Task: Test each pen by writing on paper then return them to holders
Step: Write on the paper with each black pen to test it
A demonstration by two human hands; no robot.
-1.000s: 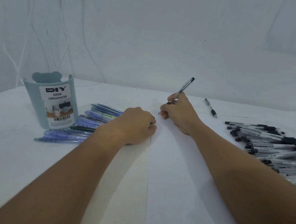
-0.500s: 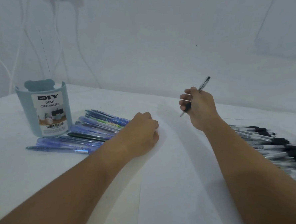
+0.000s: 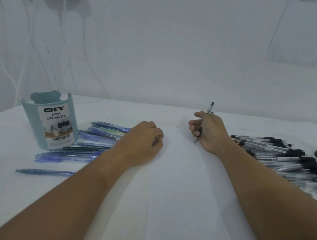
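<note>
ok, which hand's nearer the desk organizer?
Left. The left hand rests beside the blue pens near the desk organizer; the right hand is farther right.

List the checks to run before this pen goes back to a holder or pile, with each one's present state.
1. Pen secure in right hand: ok, fingers curled round it.
2. Pen tip lifted off the paper: ok, it appears clear of the sheet.
3. Test mark made: cannot tell, only faint specks near the left hand.
4. Left hand steadying the paper: ok, it rests on the sheet, holding nothing visible.
5. Desk organizer upright and reachable: ok, open top showing.
6. Matching pile: ok, the black-capped pens lie beside the right hand; the blue pens lie left.
</note>
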